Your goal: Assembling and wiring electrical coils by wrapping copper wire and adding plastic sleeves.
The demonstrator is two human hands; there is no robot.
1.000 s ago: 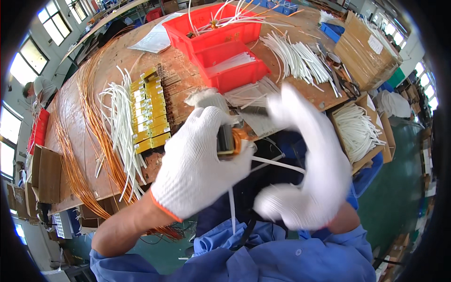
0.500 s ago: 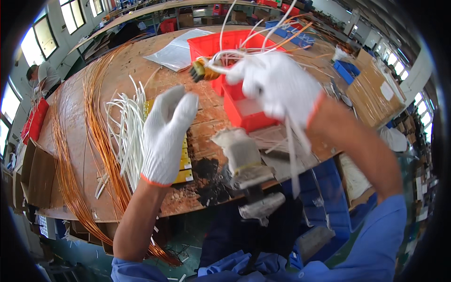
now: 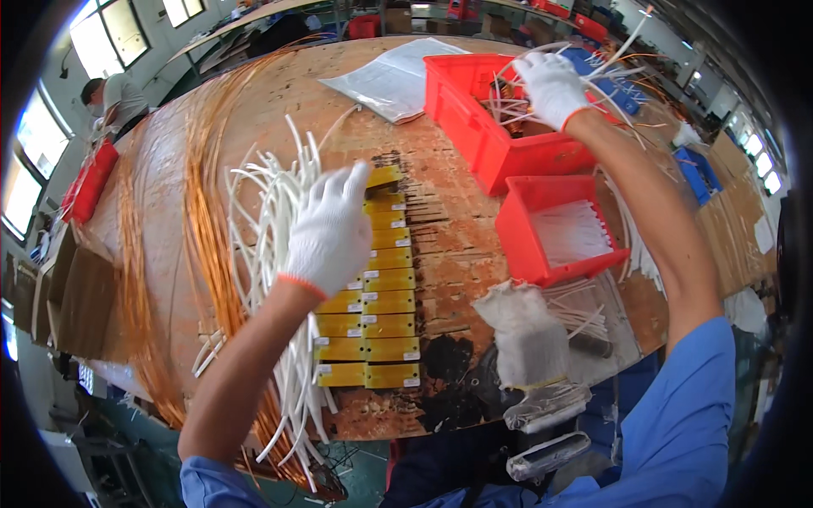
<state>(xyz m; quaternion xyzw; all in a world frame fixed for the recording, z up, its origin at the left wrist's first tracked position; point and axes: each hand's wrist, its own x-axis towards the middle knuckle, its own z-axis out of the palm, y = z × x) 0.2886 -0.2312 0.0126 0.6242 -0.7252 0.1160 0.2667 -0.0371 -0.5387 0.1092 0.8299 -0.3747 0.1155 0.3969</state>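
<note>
My right hand (image 3: 550,89), in a white knit glove, is over the large red bin (image 3: 474,127) at the far right. Its fingers are closed on a wire coil (image 3: 515,118) with white-sleeved leads; the fingertips are partly hidden. My left hand (image 3: 330,229), gloved the same way, bends over the top of two columns of yellow plates (image 3: 389,326) with small white labels. Its fingertips are at the topmost yellow plate (image 3: 384,179), which sits askew, one edge raised. Beside this hand lies a bundle of white sleeving tubes (image 3: 275,203).
Long copper wires (image 3: 203,178) run down the left of the table. A smaller red bin (image 3: 525,241) holds short white pieces. Near the front edge is a cloth-wrapped fixture (image 3: 525,339). A clear plastic sheet (image 3: 385,80) lies at the back; another person (image 3: 123,100) works at far left.
My right hand has carried the coil over and down into the large red bin. My left hand has gone from open above the table to the topmost yellow plate. The view has shifted left.
</note>
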